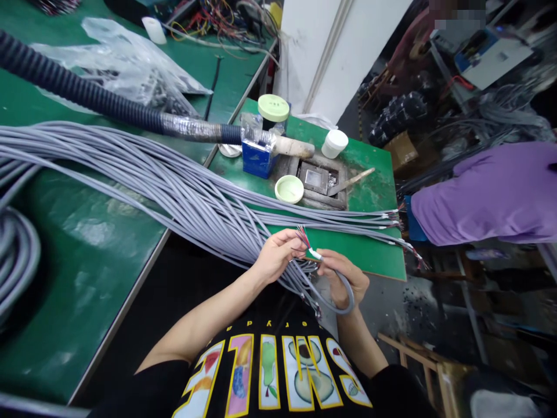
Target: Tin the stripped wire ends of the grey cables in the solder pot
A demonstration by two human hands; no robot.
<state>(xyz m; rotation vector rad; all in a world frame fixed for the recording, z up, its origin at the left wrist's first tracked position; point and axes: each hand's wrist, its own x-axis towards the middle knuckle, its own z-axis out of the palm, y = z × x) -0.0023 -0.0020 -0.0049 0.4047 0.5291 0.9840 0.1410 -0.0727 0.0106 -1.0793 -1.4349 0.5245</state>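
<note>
A grey cable [346,290] curves up through my right hand [348,276], which is closed around it just below its white-wrapped end [315,253]. From that end fan out thin coloured wires [303,235], red and dark ones among them. My left hand [282,252] pinches these wires between thumb and fingertips. Behind both hands a thick bundle of grey cables [187,191] runs across from the left. Some of its stripped ends [394,217] lie near the right edge of the green table; others hang beneath my hands.
A solder pot [317,179] sits in the green table [374,168], with a flat scraper [354,181] across it. Around it are a pale green dish [289,189], a white tub [335,143], a blue box [256,158] and a black corrugated hose [108,107]. A person in purple [487,194] is at right.
</note>
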